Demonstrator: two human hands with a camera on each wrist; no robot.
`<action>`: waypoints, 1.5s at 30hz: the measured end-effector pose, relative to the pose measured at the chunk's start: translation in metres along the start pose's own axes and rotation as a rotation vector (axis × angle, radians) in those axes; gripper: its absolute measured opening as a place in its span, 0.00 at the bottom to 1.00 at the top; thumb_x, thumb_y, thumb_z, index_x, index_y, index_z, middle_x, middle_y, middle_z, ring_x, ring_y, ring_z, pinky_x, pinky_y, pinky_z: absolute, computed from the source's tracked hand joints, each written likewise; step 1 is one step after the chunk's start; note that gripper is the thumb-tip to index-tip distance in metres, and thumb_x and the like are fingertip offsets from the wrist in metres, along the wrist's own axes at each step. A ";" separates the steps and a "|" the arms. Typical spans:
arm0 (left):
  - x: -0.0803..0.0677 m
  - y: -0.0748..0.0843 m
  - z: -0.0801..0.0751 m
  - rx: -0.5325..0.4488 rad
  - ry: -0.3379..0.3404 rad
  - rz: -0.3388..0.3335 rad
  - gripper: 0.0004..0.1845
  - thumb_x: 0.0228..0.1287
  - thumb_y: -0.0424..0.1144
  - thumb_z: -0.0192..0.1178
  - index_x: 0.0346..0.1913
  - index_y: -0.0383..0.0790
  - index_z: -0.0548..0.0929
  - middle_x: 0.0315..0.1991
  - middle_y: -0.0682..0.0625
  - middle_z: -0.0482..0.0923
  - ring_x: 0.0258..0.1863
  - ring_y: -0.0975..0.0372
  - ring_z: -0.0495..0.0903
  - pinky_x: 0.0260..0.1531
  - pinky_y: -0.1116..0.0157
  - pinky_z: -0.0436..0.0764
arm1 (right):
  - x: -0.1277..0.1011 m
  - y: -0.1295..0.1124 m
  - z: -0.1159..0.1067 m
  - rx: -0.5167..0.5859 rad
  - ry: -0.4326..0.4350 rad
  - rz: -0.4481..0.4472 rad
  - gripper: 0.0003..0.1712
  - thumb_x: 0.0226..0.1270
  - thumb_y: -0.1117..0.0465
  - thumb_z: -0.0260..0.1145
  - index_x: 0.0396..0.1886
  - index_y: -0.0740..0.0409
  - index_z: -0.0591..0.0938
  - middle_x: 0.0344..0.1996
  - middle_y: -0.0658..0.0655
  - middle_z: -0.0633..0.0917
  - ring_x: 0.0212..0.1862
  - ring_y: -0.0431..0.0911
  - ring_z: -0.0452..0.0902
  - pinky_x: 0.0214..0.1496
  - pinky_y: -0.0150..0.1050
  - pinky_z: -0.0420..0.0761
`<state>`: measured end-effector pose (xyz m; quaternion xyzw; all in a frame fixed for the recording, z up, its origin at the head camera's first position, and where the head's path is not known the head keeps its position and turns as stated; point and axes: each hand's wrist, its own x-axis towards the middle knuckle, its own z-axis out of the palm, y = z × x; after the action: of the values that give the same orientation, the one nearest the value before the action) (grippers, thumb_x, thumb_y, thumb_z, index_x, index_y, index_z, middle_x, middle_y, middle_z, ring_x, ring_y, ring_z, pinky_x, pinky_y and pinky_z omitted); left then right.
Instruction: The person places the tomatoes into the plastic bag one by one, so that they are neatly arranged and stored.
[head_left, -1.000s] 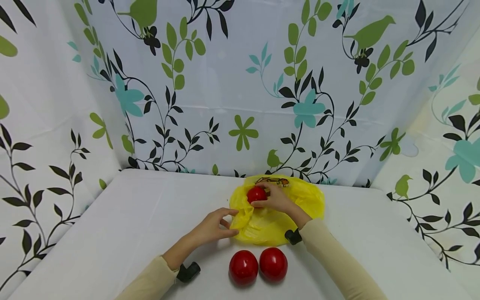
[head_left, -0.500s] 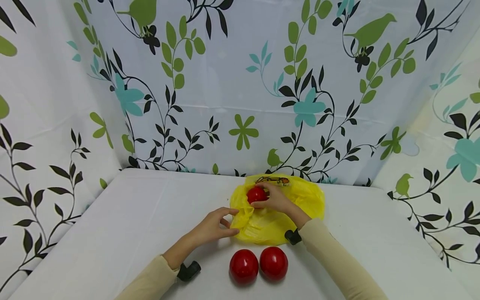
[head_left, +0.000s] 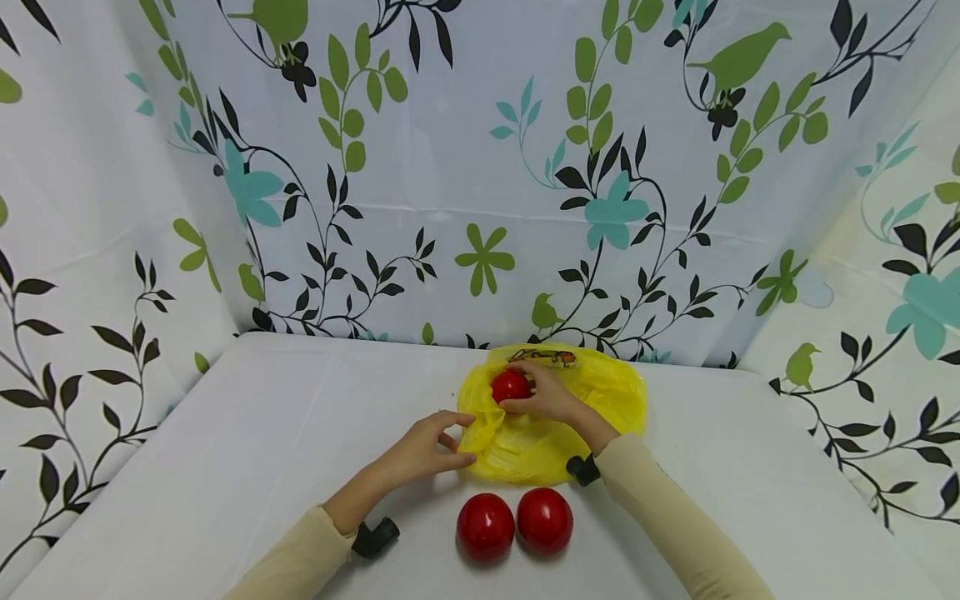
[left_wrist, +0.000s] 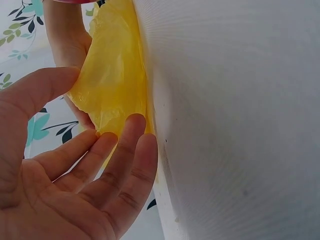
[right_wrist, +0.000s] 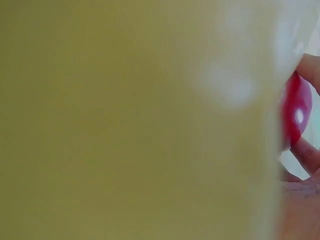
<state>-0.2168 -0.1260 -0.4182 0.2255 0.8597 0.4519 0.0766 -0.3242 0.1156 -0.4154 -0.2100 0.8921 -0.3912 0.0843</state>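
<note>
In the head view a thin yellow plastic bag lies spread on the white table. My right hand grips a glossy red ball over the bag, with thumb and fingers round its right side. The right wrist view is mostly blocked by blurred yellow plastic; part of the ball shows between fingers at its right edge. My left hand is at the bag's left edge, fingers spread and loosely bent. In the left wrist view its thumb and fingertips touch the yellow plastic, well apart from each other.
Two larger-looking glossy red balls, a left one and a right one, sit side by side in front of the bag. A white cloth covers the table. A leaf-patterned curtain stands behind and at both sides.
The whole head view has shifted slightly upward and left. Both hands, the bag and the red balls otherwise keep their places.
</note>
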 end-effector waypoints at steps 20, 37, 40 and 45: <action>0.000 0.003 0.000 0.011 0.004 0.014 0.31 0.61 0.41 0.68 0.64 0.31 0.72 0.63 0.37 0.71 0.43 0.54 0.80 0.39 0.65 0.83 | -0.015 -0.002 -0.013 0.075 0.034 -0.080 0.36 0.63 0.56 0.71 0.68 0.62 0.70 0.61 0.64 0.75 0.60 0.60 0.74 0.62 0.52 0.75; 0.001 0.004 0.000 0.013 0.000 0.010 0.31 0.61 0.41 0.68 0.65 0.32 0.72 0.62 0.37 0.71 0.43 0.55 0.80 0.40 0.65 0.83 | -0.033 -0.009 -0.034 0.115 0.034 -0.119 0.34 0.64 0.58 0.70 0.65 0.67 0.70 0.59 0.68 0.75 0.58 0.63 0.74 0.54 0.49 0.81; 0.000 0.004 0.000 0.018 -0.002 0.010 0.32 0.61 0.41 0.68 0.65 0.32 0.72 0.63 0.37 0.71 0.43 0.55 0.80 0.40 0.65 0.83 | -0.036 -0.011 -0.036 0.112 0.010 -0.130 0.35 0.63 0.57 0.71 0.65 0.67 0.71 0.58 0.67 0.77 0.57 0.62 0.75 0.56 0.49 0.80; -0.001 0.004 0.001 0.022 0.001 -0.004 0.31 0.61 0.42 0.68 0.65 0.33 0.72 0.63 0.38 0.71 0.44 0.56 0.79 0.40 0.66 0.83 | -0.044 -0.014 -0.038 0.133 -0.030 -0.130 0.37 0.61 0.55 0.73 0.66 0.64 0.71 0.58 0.67 0.77 0.58 0.61 0.75 0.54 0.49 0.81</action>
<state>-0.2144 -0.1237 -0.4151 0.2244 0.8650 0.4425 0.0746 -0.2925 0.1513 -0.3797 -0.2672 0.8473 -0.4508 0.0860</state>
